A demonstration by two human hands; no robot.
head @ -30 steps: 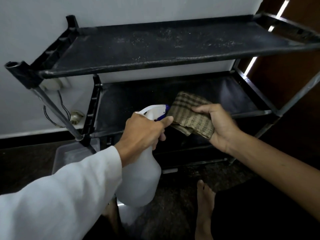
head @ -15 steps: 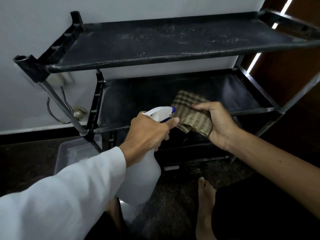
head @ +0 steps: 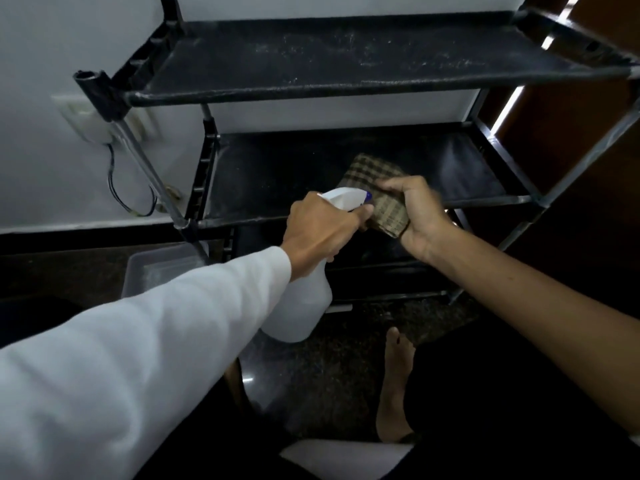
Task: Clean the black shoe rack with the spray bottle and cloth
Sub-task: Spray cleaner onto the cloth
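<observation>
Black plastic and thin metal poles are making up the shoe rack (head: pixel 346 60), which is standing against the pale wall. Pale dust and specks are lying over its top shelf (head: pixel 363 53), mostly toward the back edge and the right corner, so I judge that this shelf is not wiped yet. The middle shelf (head: pixel 294 171) is looking darker and smoother, but in the low light I cannot tell if it is already clean. A lower part of the rack is almost hidden behind the hands.

The left hand (head: pixel 322 233) is closing around the neck of the spray bottle (head: pixel 301 306), with one finger lying along the white head; the blue nozzle is pointing at the cloth (head: pixel 377 192). The right hand (head: pixel 419 216) is gripping this checked cloth, folded, just in front of the front edge of the middle shelf. The nozzle and the cloth are almost touching. It seems the person is wetting the cloth, so the task is probably somewhere in the middle, with the dusty top shelf at least remaining.

Counting: one rack, two shelves clearly showing, one bottle, one cloth, two hands, and one clear box (head: pixel 156 268) on the floor by the left front leg.
</observation>
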